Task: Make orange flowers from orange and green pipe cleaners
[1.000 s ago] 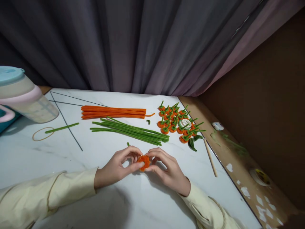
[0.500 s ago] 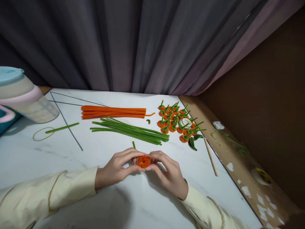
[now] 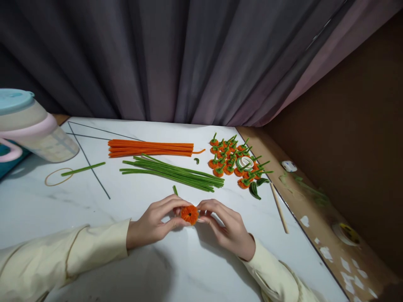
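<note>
Pinched between left hand (image 3: pixel 154 221) and right hand (image 3: pixel 225 226) just above the tabletop (image 3: pixel 132 268), orange pipe-cleaner ball (image 3: pixel 189 214) now turned face-up and rounder than a second ago, green stub (image 3: pixel 175 190) showing behind — shaping seemingly near done.

dim, even light from above, soft shadows under the sleeves, sharp centre, wide-angle stretching at the edges

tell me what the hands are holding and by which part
Both hands, left hand and right hand, pinch a small orange pipe-cleaner pumpkin by its opposite sides with their fingers.
</note>
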Demonstrator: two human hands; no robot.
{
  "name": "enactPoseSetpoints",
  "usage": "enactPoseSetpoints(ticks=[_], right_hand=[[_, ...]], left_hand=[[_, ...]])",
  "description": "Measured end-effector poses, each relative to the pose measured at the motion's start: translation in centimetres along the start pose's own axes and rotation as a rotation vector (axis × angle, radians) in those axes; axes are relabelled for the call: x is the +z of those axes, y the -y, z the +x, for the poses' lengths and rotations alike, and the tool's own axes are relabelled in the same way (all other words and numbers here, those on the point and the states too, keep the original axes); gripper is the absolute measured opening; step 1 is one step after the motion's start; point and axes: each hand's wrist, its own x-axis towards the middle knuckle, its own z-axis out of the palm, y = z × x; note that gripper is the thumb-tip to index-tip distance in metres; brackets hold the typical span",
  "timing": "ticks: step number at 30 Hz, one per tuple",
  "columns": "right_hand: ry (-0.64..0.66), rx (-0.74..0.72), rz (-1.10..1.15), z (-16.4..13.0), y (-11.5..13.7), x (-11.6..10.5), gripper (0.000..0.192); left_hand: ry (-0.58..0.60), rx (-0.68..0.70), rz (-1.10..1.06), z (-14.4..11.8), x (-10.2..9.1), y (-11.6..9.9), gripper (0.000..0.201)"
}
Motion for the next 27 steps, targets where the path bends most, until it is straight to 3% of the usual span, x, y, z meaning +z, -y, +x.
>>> enactPoseSetpoints(ticks=[5,17,27], right_hand=[[-0.005,-0.017,-0.012,0.01,0.12,0.23,0.016],[0.054,-0.109,-0.093,0.05,0.30,0.18,0.021],[0.049,-0.211,-0.192,-0.33,-0.02,0.31,0.037]], left_hand=[[0.032,0.047,0.004,0.03,-0.09,0.00,0.031],[0.006,0.109,0.018,-0.15,0.16,0.19,0.030],[-0.007,0.149,0.045,-0.17,0.25,0.26,0.029]])
